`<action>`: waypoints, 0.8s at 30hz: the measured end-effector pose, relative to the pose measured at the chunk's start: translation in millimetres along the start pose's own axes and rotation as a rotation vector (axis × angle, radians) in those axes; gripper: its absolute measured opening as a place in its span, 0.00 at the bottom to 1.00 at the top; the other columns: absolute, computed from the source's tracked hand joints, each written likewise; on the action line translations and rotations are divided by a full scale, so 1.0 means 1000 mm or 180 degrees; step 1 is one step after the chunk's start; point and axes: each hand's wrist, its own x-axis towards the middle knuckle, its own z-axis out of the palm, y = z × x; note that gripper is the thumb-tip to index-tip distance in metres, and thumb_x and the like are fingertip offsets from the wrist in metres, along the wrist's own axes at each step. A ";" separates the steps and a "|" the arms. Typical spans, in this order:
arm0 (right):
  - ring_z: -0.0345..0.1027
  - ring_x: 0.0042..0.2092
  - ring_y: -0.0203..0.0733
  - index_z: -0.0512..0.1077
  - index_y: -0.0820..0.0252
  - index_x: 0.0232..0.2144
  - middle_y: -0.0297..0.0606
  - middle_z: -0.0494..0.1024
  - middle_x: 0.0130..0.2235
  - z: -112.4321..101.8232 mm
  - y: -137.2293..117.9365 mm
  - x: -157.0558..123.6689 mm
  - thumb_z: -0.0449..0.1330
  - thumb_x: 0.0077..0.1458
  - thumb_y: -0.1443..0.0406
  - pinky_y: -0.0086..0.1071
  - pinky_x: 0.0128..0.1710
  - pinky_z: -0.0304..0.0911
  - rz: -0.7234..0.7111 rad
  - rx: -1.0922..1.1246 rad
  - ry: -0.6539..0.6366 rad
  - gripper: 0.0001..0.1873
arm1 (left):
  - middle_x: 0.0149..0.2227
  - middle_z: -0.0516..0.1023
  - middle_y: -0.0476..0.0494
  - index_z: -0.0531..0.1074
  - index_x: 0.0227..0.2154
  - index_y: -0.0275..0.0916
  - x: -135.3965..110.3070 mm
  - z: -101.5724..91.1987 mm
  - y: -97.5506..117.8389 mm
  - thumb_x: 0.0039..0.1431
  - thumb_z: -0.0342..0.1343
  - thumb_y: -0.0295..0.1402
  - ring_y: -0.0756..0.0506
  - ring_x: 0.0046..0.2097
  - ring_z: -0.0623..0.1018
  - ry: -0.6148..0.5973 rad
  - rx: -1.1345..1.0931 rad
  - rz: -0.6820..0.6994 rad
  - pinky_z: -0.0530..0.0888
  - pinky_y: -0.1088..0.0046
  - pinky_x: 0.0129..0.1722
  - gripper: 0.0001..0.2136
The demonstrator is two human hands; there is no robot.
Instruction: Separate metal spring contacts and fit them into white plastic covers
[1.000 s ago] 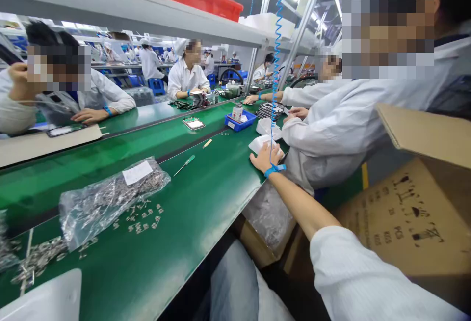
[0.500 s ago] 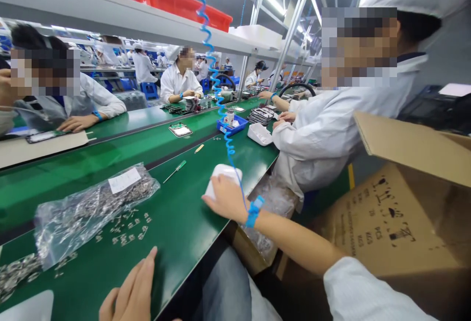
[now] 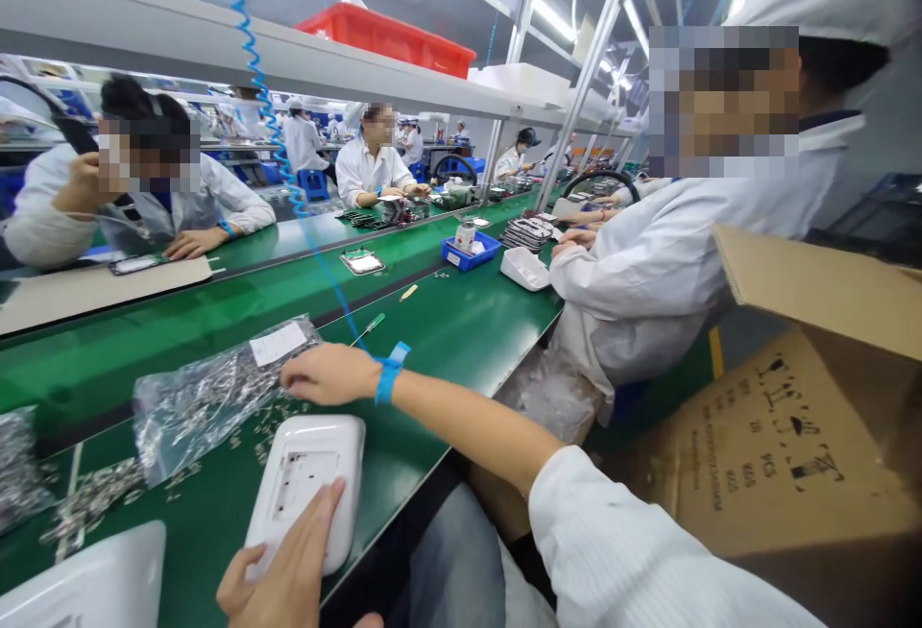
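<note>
Tabletop [image 3: 461, 335], green and glossy, runs from the near left away toward the far right. A co-worker in a white coat [image 3: 648, 244] sits along it on the right, and behind the person's right arm stands an open cardboard box [image 3: 756, 455] with printed marks on its side. A clear plastic bag [image 3: 208, 398] full of small metal parts lies on the left, a white label on top.

Next in size, a white plastic cover [image 3: 309, 446] sits at the near edge of the tabletop, its recessed side up; I cannot tell whether it lies quite flat. Another white cover [image 3: 108, 570] is partly in view at the bottom left.

The left hand [image 3: 284, 566] lies over the lower part of the first cover, its fingers stretched out and mostly pressed together; whether they grip it, I cannot tell. The right hand [image 3: 335, 374], just beyond that cover and beside the bag, has its fingers bent downward over loose metal clips [image 3: 268, 417]; whether they pinch any is hidden.

Farther off, a blue tray [image 3: 472, 253] holds a bottle. Smaller are the blue wristband [image 3: 393, 374] on the right wrist and a green-handled screwdriver [image 3: 371, 323] behind the right hand. The clips, smallest, lie scattered beside the bag.
</note>
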 end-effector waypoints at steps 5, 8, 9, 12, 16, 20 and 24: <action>0.73 0.41 0.40 0.77 0.64 0.41 0.43 0.82 0.42 0.032 0.063 -0.002 0.58 0.61 0.71 0.31 0.43 0.65 0.0133 0.0473 0.0443 0.09 | 0.59 0.76 0.28 0.61 0.64 0.35 0.002 -0.025 0.016 0.61 0.57 0.45 0.34 0.57 0.77 -0.0070 0.0000 -0.0502 0.57 0.59 0.51 0.31; 0.71 0.38 0.40 0.77 0.66 0.42 0.46 0.80 0.42 0.057 0.088 -0.012 0.55 0.62 0.70 0.34 0.41 0.65 0.0197 0.0657 0.0665 0.11 | 0.58 0.76 0.27 0.67 0.58 0.35 0.000 -0.030 0.014 0.62 0.55 0.49 0.34 0.58 0.77 -0.0077 -0.0332 -0.0608 0.55 0.58 0.52 0.28; 0.71 0.38 0.41 0.77 0.66 0.42 0.46 0.80 0.41 0.061 0.090 -0.016 0.55 0.62 0.70 0.34 0.41 0.65 0.0149 0.0693 0.0680 0.12 | 0.58 0.76 0.27 0.67 0.58 0.35 -0.001 -0.032 0.013 0.63 0.54 0.50 0.34 0.59 0.77 -0.0080 -0.0487 -0.0678 0.55 0.58 0.53 0.28; 0.71 0.40 0.42 0.78 0.63 0.45 0.44 0.80 0.41 0.067 0.084 -0.022 0.59 0.62 0.66 0.36 0.44 0.66 -0.0177 0.0727 0.0533 0.12 | 0.54 0.80 0.31 0.64 0.61 0.37 -0.005 -0.039 0.009 0.65 0.45 0.57 0.35 0.57 0.77 -0.0245 -0.1130 -0.0936 0.53 0.56 0.55 0.32; 0.71 0.46 0.44 0.78 0.60 0.46 0.42 0.79 0.43 0.071 0.068 -0.017 0.65 0.59 0.63 0.39 0.51 0.66 -0.0606 0.0674 0.0225 0.12 | 0.47 0.83 0.36 0.64 0.60 0.40 -0.008 -0.043 0.004 0.66 0.38 0.57 0.36 0.53 0.78 -0.0438 -0.1702 -0.1388 0.49 0.51 0.59 0.31; 0.70 0.44 0.44 0.78 0.62 0.34 0.44 0.78 0.40 0.077 0.064 -0.011 0.59 0.63 0.67 0.39 0.50 0.65 -0.0662 0.0621 0.0159 0.08 | 0.46 0.82 0.37 0.66 0.58 0.41 -0.005 -0.044 0.001 0.66 0.35 0.60 0.36 0.52 0.78 -0.0530 -0.1876 -0.1656 0.46 0.49 0.62 0.33; 0.69 0.43 0.43 0.77 0.63 0.39 0.45 0.77 0.42 0.075 0.061 -0.014 0.58 0.63 0.67 0.38 0.49 0.66 -0.0691 0.0674 0.0150 0.08 | 0.44 0.82 0.39 0.68 0.57 0.41 0.005 -0.046 0.000 0.65 0.33 0.62 0.37 0.51 0.77 -0.0654 -0.2013 -0.1724 0.46 0.50 0.63 0.35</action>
